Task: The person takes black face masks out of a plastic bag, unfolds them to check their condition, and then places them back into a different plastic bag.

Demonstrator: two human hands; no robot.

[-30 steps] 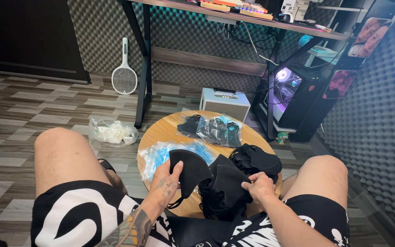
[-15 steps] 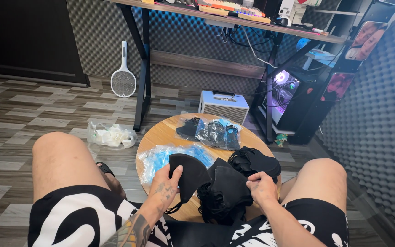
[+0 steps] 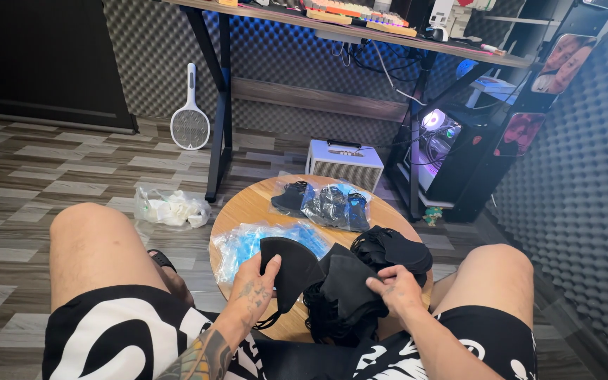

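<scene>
My left hand [image 3: 253, 283] grips a single black face mask [image 3: 291, 267] by its left edge, over the near side of a small round wooden table [image 3: 248, 205]. Beside it, my right hand [image 3: 393, 290] pinches the top of a pile of black masks [image 3: 343, 299] at the table's near edge. Another heap of black masks [image 3: 392, 248] lies just beyond my right hand. A stack of clear blue-tinted plastic bags [image 3: 244, 243] sits under and left of the held mask. Bagged black masks [image 3: 331, 204] lie at the table's far side.
My bare knees flank the table. A crumpled plastic bag [image 3: 170, 207] lies on the wood-pattern floor to the left. Behind stand a small white amplifier [image 3: 344, 164], a lit computer tower [image 3: 439, 144], a desk leg [image 3: 221, 105] and an electric fly swatter [image 3: 190, 119].
The view has shifted slightly downward. My left hand has drawn the single mask a little away from the pile. My right hand stays on the pile.
</scene>
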